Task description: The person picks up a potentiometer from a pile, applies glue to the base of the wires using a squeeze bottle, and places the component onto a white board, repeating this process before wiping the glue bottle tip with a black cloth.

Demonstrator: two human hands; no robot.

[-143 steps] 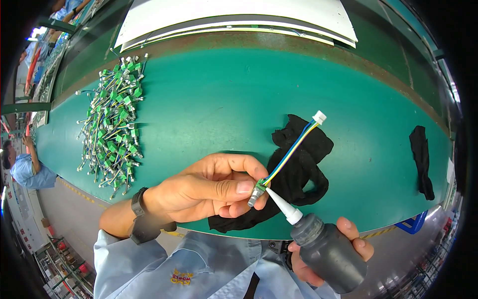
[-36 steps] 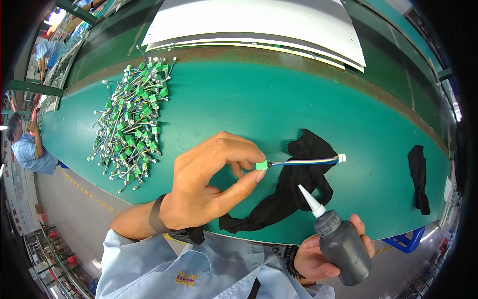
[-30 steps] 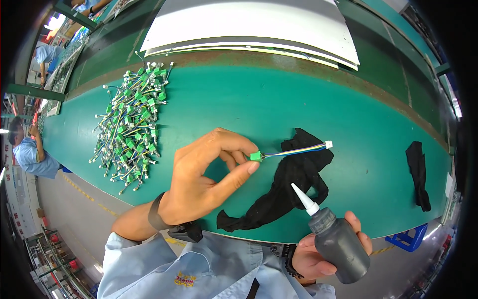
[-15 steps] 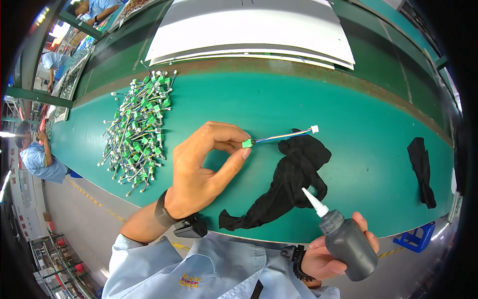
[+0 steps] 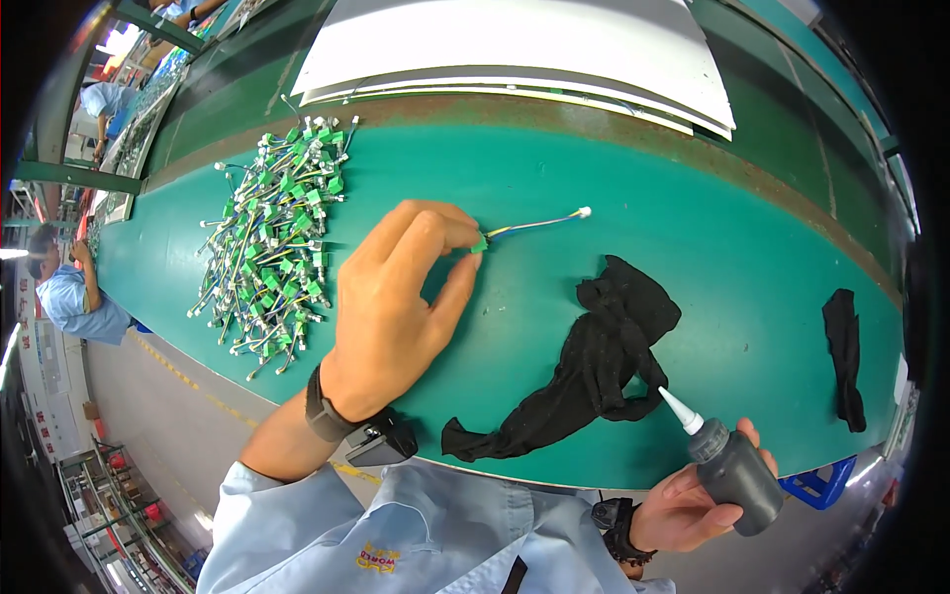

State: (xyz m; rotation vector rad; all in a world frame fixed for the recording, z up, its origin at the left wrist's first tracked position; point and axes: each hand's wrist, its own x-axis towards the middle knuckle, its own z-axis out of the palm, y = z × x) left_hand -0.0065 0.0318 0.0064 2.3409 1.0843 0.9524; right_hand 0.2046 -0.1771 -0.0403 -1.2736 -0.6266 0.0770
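Between thumb and fingertips, my left hand [image 5: 401, 297] pinches the green connector block of a short wire harness [image 5: 534, 226]. Its thin coloured wires reach right to a small white plug, over the green tabletop [image 5: 515, 346]. At the lower right, my right hand [image 5: 693, 510] grips a dark squeeze bottle [image 5: 737, 480] with a pale pointed nozzle, tilted up and to the left. A crumpled black cloth [image 5: 594, 361] lies between the two hands. To the left of my left hand is a heap of similar harnesses [image 5: 277, 243] with green blocks and white plugs.
White sheets [image 5: 515, 49] lie stacked beyond the table's far edge. Another black cloth strip [image 5: 843, 361] rests at the right. A blue stool [image 5: 823, 485] stands below the right edge. At the far left sits a co-worker [image 5: 74, 292] in light blue, with others farther back.
My left hand has moved slightly up and left with the harness, whose plug end swung away from the cloth. My right hand has carried the bottle to the right and slightly upward.
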